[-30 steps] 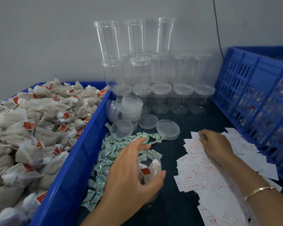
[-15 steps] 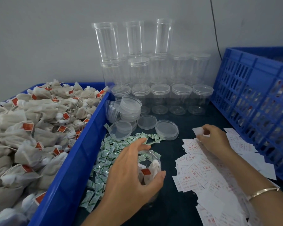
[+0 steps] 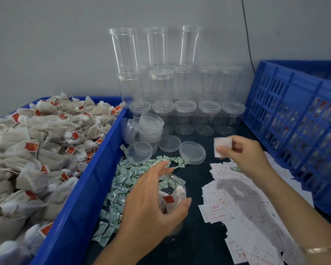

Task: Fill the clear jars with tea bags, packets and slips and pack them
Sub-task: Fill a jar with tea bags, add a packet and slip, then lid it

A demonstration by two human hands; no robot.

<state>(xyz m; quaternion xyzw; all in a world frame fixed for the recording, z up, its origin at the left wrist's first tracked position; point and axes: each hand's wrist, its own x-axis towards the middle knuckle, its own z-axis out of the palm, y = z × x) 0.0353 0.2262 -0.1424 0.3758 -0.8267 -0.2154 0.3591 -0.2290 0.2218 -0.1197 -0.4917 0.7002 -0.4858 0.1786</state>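
Note:
My left hand (image 3: 153,205) curls around an open clear jar (image 3: 175,185) standing on the dark table; tea bags with red tags (image 3: 168,199) show inside it. My right hand (image 3: 245,155) is lifted above the table and pinches one white paper slip (image 3: 222,145). Below it lies a spread of white slips with red print (image 3: 224,201). Small green-and-white packets (image 3: 126,180) are scattered to the left of the jar. A blue bin (image 3: 88,190) at the left is heaped with tea bags (image 3: 33,150).
Stacked empty clear jars (image 3: 185,115) stand against the grey wall at the back. Loose clear lids (image 3: 169,143) lie in front of them. A blue slatted crate (image 3: 294,119) with filled jars stands at the right. A black cable (image 3: 246,31) runs down the wall.
My right hand has risen from the pile of slips with one slip pinched in it and moved up and left. My left hand has stayed on the jar.

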